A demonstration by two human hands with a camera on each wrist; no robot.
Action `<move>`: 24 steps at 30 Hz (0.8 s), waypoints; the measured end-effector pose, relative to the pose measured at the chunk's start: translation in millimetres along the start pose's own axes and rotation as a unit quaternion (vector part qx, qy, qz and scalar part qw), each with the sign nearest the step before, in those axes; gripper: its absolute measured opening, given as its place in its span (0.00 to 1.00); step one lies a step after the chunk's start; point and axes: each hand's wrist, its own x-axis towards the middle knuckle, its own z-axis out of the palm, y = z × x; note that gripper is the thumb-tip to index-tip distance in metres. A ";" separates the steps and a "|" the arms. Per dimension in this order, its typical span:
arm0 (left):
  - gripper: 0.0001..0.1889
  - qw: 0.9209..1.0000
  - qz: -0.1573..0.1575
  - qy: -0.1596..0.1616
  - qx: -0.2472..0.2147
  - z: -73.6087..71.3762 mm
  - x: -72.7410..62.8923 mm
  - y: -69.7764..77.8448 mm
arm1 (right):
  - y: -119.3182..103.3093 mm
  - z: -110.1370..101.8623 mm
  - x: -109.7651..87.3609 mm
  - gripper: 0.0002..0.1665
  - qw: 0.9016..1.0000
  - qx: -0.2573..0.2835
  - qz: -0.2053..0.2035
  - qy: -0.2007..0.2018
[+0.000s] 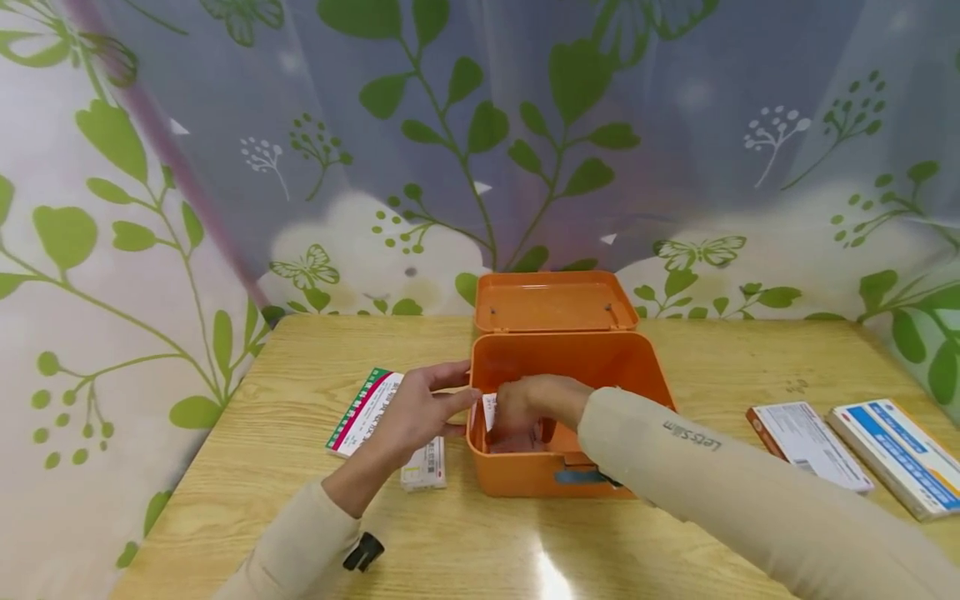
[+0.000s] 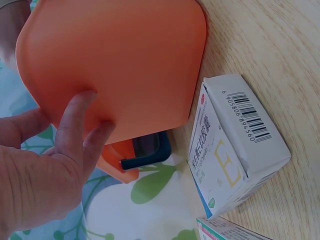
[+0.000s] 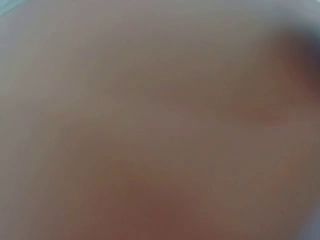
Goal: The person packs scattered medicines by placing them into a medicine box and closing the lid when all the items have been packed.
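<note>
An orange lidded box (image 1: 495,477) stands on the table with its lid (image 1: 555,302) tipped back. My left hand (image 1: 423,408) lies against its left side; in the left wrist view, extended fingers (image 2: 75,117) touch the outer wall. My right hand (image 1: 525,404) reaches down inside the box, its fingertips hidden. Against those fingers, near the left wall, shows a white printed piece (image 1: 490,408); whether it is gripped I cannot tell. Something pinkish lies on the box's floor, partly covered. The right wrist view is blurred and too close to read.
Left of the orange box lie a white vitamin E medicine box (image 2: 220,155) and a green-and-magenta-edged medicine box (image 1: 363,408). At the right are a white medicine box with a red-brown end (image 1: 810,442) and a blue-and-white one (image 1: 900,454). A patterned curtain (image 1: 420,192) hangs behind.
</note>
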 end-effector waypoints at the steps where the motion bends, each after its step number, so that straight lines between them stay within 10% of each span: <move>1: 0.23 1.000 -0.003 0.002 -0.001 0.1 0.0 0.4 | 0.9 -0.7 -0.5 0.19 1.000 0.007 -0.002 -0.013; 10: 0.23 1.000 0.000 0.007 0.004 1.6 -1.0 1.6 | 4.7 -10.9 -9.1 0.30 1.000 0.008 -0.007 -0.022; 19: 0.24 1.000 -0.008 0.004 0.001 3.1 -0.9 2.7 | 37.4 -28.3 -36.4 0.35 0.996 0.004 -0.076 -0.034; 24: 0.25 1.000 -0.016 0.004 0.003 4.4 -1.8 5.1 | 67.1 -41.4 -65.5 0.30 0.987 0.027 -0.156 0.025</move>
